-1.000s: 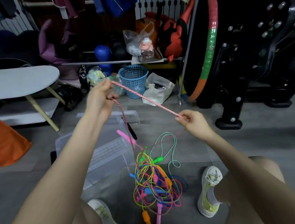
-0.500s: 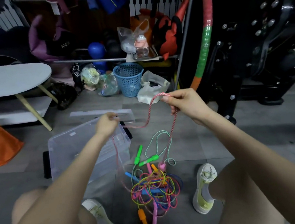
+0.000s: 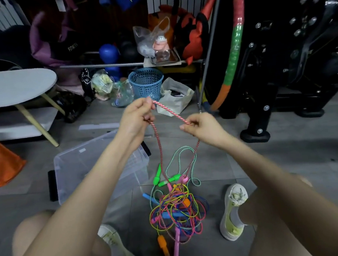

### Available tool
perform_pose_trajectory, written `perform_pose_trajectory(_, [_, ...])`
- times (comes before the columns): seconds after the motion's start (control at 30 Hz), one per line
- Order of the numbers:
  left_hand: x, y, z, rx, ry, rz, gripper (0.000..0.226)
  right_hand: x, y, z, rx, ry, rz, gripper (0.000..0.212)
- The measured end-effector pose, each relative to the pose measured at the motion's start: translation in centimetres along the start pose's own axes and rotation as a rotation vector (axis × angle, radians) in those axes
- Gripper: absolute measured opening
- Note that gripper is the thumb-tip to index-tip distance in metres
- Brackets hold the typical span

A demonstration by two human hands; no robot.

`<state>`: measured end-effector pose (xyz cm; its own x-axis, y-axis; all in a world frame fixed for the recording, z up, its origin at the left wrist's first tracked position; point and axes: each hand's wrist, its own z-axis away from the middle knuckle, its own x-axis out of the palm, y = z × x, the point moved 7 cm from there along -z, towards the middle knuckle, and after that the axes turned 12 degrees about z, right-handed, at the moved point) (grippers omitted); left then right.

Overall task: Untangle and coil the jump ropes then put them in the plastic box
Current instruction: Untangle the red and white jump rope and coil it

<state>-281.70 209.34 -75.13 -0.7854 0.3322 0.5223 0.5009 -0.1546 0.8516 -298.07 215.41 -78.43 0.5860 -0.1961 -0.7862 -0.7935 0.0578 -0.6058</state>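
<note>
Both hands, left hand (image 3: 136, 116) and right hand (image 3: 203, 128), pinched the red-white rope (image 3: 170, 112) taut above the tangled ropes (image 3: 176, 210), clear plastic box (image 3: 70, 170) at left

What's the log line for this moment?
left hand: grips red-white rope | right hand: pinches it | other ropes: tangled | plastic box: open

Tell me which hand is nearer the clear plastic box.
Left. The left hand holds the red-striped rope just past the far right corner of the plastic box; the right hand holds the same rope farther right, away from the box.
</note>
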Motion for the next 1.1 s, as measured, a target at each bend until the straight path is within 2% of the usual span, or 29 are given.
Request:
perform_pose_trajectory(0.13, [-3.4,1.9,-1.1,0.045,0.185,0.187,0.027,4.9,5.9,2.9,0.129,-0.144,0.004,0.022])
perform_pose_trajectory(0.2, [-6.0,2.0,-1.5,0.061,0.273,0.111,0.028,6.7,7.6,4.8,0.179,-0.205,-0.078,0.023])
perform_pose_trajectory(0.3, [-8.6,0.2,-1.4,0.038,0.284,-0.358,0.03,6.4,7.5,5.6,0.269,-0.128,-0.286,0.025])
perform_pose_trajectory(0.4, [-10.2,-3.6,-1.1,-0.075,0.185,-0.86,0.018,4.6,5.0,4.3,0.295,-0.064,-0.447,0.019])
perform_pose_trajectory(0.43, [-10.7,-4.9,-0.8,-0.124,0.164,-0.993,0.017,3.7,3.9,3.8,0.278,-0.044,-0.466,0.018])
perform_pose_trajectory(0.5, [-10.3,-6.8,0.1,-0.13,0.113,-1.09,0.032,2.0,1.8,2.8,0.244,0.001,-0.511,0.02])
perform_pose_trajectory(0.6, [-7.1,-9.8,2.3,-0.187,-0.102,-0.925,0.05,0.3,-0.8,1.7,0.211,0.041,-0.556,0.024])
perform_pose_trajectory(0.7, [-4.0,-13.2,4.6,-0.305,-0.374,-0.81,0.053,-1.0,-2.4,1.0,0.191,0.059,-0.594,0.025])
perform_pose_trajectory(0.9, [-1.8,-13.8,4.5,-0.189,-0.388,-0.678,0.043,-4.3,-3.0,0.4,0.21,0.142,-0.669,0.027])
perform_pose_trajectory(1.03, [-1.1,-14.2,4.8,-0.339,-0.421,-0.447,0.037,-5.6,-2.1,0.0,0.24,0.191,-0.663,0.027])
perform_pose_trajectory(1.1, [-1.3,-14.1,4.7,-0.35,-0.362,-0.404,0.029,-6.0,-1.4,-0.2,0.254,0.215,-0.648,0.027])
